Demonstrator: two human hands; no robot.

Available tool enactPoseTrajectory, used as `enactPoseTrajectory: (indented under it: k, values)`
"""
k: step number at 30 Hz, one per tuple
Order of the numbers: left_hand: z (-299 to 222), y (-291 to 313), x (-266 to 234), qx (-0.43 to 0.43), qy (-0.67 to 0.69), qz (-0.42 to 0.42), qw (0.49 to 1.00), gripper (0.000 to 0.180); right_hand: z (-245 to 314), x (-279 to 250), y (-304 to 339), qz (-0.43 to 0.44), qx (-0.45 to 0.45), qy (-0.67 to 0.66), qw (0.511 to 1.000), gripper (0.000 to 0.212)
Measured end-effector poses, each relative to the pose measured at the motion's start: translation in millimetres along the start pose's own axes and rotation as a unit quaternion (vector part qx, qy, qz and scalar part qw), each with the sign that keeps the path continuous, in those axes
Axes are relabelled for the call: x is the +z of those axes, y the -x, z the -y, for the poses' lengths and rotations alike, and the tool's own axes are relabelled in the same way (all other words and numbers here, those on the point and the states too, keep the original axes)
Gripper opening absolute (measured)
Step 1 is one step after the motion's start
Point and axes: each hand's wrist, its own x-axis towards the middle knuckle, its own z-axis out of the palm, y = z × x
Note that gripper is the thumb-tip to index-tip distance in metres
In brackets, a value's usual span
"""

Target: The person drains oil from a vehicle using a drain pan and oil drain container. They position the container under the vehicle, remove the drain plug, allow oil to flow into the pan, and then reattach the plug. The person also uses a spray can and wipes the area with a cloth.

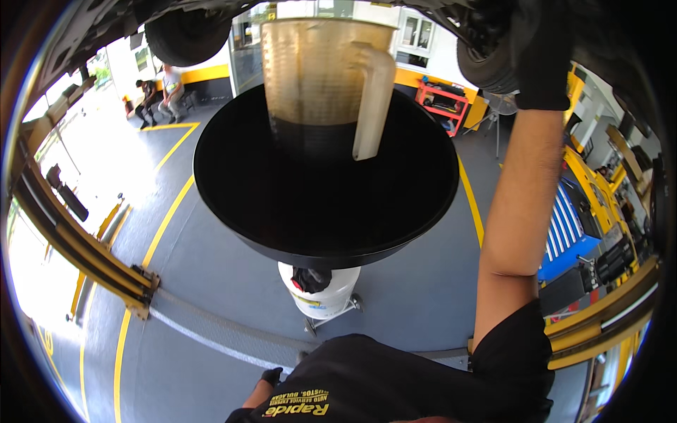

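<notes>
My right arm is raised at the right side, and my right hand (543, 60) in a black glove reaches up to the dark underside of a raised vehicle (437, 14). Its fingers are lost against the dark parts there. Low down, my left hand (271, 376), also in a black glove, hangs beside my body; its fingers are too small to make out. Before me is a wide black drain pan (324, 218) on a white drum (321, 296). A stained, see-through measuring jug (310, 77) stands upright in the pan, its lower part dark, its handle to the right.
Wheels (189, 35) hang overhead. Yellow lift posts (77, 233) flank me, and a metal ramp strip (211, 331) crosses the floor. At right are a blue tool chest (568, 225) and a red cart (444, 106). Two people (171, 92) sit at the far left.
</notes>
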Motion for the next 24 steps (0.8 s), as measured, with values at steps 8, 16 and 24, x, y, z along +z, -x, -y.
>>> enactPoseTrajectory:
  k: [8,16,24]
  values:
    - [-12,-13,-39,0.073,0.093,-0.032,0.992,0.057,8,-23,-6,-0.084,0.040,-0.048,0.995,0.030]
    - [-36,-2,-44,-0.015,0.194,-0.023,0.981,0.057,11,-43,-8,-0.020,0.082,-0.115,0.990,0.025]
    - [-8,8,-26,-0.086,0.158,-0.002,0.984,0.060,14,-32,-10,-0.080,0.010,0.112,0.991,0.023]
